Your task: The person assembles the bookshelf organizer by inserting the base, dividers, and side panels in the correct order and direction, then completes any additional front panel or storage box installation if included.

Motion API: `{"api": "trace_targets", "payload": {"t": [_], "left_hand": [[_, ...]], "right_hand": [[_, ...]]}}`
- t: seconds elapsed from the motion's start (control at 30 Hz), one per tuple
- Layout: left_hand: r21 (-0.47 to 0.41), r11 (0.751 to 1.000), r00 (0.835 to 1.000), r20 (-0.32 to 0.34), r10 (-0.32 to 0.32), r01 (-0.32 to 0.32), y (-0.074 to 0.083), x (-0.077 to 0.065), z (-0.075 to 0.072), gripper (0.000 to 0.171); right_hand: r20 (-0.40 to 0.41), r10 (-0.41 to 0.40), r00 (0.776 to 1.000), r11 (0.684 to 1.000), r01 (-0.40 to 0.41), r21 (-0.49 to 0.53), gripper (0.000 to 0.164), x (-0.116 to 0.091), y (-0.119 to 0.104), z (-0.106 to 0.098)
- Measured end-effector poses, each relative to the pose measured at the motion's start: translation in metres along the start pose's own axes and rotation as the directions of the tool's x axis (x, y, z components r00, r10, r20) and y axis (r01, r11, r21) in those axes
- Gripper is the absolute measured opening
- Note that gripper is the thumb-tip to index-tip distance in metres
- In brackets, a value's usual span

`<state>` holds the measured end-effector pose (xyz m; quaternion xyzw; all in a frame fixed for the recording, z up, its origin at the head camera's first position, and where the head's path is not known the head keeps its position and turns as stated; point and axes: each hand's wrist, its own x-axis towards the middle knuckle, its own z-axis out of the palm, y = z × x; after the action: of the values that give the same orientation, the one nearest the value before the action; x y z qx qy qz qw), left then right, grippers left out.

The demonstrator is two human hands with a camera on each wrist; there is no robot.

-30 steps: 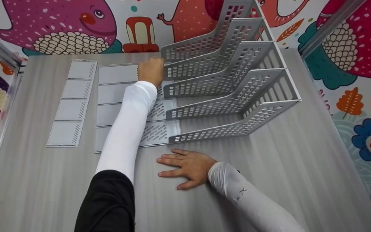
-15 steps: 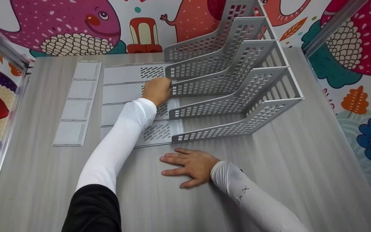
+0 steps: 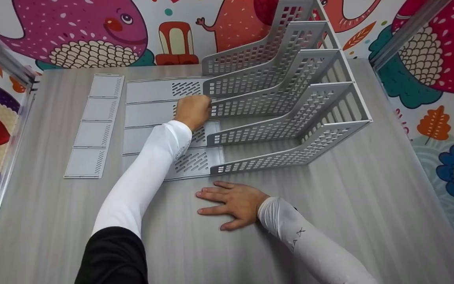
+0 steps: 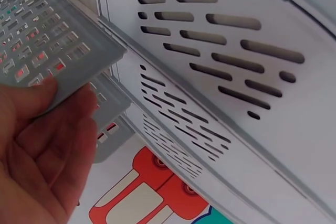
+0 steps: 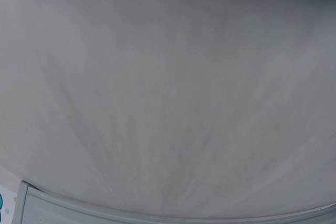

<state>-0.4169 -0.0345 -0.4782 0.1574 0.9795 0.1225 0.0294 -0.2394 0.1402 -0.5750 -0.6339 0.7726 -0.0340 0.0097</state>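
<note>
A grey file rack (image 3: 282, 130) with several perforated dividers stands on the table, its tall side at the right. My left hand (image 3: 192, 112) is at the low front end of the middle divider (image 3: 246, 106). In the left wrist view, thumb and fingers pinch the edge of this perforated divider (image 4: 47, 40). Beneath the hand lies a light grey slotted base panel (image 3: 148, 90), partly hidden by my left arm; its slots show close up in the left wrist view. My right hand (image 3: 235, 203) rests palm down on the table with fingers spread, in front of the rack.
A narrower grey panel (image 3: 92, 126) in several sections lies flat at the left. Behind the table (image 3: 369, 221) rises a wall (image 3: 227, 35) with cartoon animals, and metal posts stand at both sides.
My left hand has moved toward me, from the front end of the second divider from the back to the middle one. The right hand stays flat on the table. The head view has shifted slightly.
</note>
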Motion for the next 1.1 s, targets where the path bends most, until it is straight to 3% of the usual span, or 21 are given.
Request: {"api": "trace_targets", "payload": {"t": [0.33, 0.87, 1.0, 1.1], "left_hand": [[0.012, 1.000, 1.000, -0.004, 0.006, -0.006, 0.002, -0.004, 0.000, 0.018], [-0.030, 0.999, 0.991, 0.133, -0.023, 0.027, 0.006, 0.012, -0.003, 0.016], [-0.038, 0.998, 0.970, 0.241, -0.031, 0.042, 0.002, 0.016, -0.012, 0.022], [-0.116, 0.992, 0.921, 0.390, 0.001, 0.048, -0.008, 0.019, -0.027, 0.035]], "right_hand": [[0.003, 0.004, 1.000, 1.000, -0.004, -0.001, 0.069, -0.001, 0.000, 0.003], [0.007, 0.007, 1.000, 1.000, -0.007, -0.006, 0.070, -0.006, 0.002, 0.000], [0.009, 0.006, 1.000, 1.000, -0.006, -0.005, 0.069, -0.002, 0.001, 0.000], [0.005, -0.001, 1.000, 1.000, 0.001, -0.013, 0.069, 0.001, -0.001, 0.000]]}}
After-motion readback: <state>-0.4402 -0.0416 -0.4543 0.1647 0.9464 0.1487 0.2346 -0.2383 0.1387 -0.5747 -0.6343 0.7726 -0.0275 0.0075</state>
